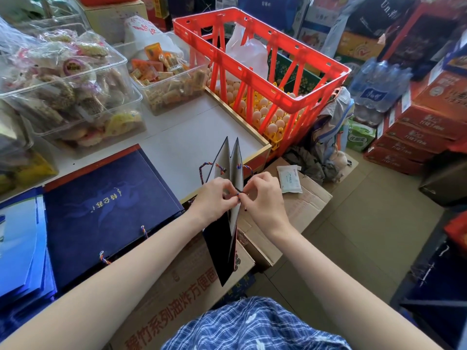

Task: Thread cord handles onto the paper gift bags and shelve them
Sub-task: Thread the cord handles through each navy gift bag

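A dark blue paper gift bag [222, 248] is held edge-on in front of me, its mouth pointing away and its pale inner folds showing. A twisted multicolour cord handle [205, 170] loops out on its left side, knotted inside the far holes. My left hand [214, 195] and my right hand [262, 195] meet at the bag's near rim, each pinching the end of a cord [238, 195] between fingertips. A finished blue bag [106, 200] with cord ends lies flat on the counter to the left.
The white counter [202, 127] carries clear tubs of snacks [70, 97] and a red crate [262, 61] over trays of eggs. Lighter blue bags [20, 243] are stacked at the far left. Cardboard boxes [182, 294] stand below the bag; stacked cartons and bottled water fill the right.
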Action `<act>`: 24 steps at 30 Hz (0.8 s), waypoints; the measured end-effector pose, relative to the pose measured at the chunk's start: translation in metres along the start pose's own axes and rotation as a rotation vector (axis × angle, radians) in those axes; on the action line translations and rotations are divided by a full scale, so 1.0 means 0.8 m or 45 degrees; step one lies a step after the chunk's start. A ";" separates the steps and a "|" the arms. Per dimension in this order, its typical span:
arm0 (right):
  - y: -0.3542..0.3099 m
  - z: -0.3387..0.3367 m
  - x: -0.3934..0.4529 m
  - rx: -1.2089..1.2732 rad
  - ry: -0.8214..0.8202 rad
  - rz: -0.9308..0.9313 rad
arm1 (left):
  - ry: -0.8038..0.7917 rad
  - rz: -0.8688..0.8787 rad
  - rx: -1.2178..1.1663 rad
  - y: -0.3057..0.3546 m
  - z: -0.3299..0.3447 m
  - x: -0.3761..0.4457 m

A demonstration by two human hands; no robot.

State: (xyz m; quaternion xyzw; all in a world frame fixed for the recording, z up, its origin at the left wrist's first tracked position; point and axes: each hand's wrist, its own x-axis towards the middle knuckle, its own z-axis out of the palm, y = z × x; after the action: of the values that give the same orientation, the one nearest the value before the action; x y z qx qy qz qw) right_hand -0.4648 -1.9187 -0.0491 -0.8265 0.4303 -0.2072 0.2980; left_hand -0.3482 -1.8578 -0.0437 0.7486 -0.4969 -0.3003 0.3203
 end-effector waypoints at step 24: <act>0.018 -0.001 0.001 0.391 -0.231 0.018 | -0.432 -0.403 0.102 0.005 -0.021 0.012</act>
State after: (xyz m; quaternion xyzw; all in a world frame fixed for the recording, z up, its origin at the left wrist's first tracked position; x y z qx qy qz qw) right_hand -0.4735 -1.9264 -0.0581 -0.7836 0.3706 -0.1928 0.4599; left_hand -0.3342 -1.8652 -0.0315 0.7681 -0.4317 -0.4482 0.1511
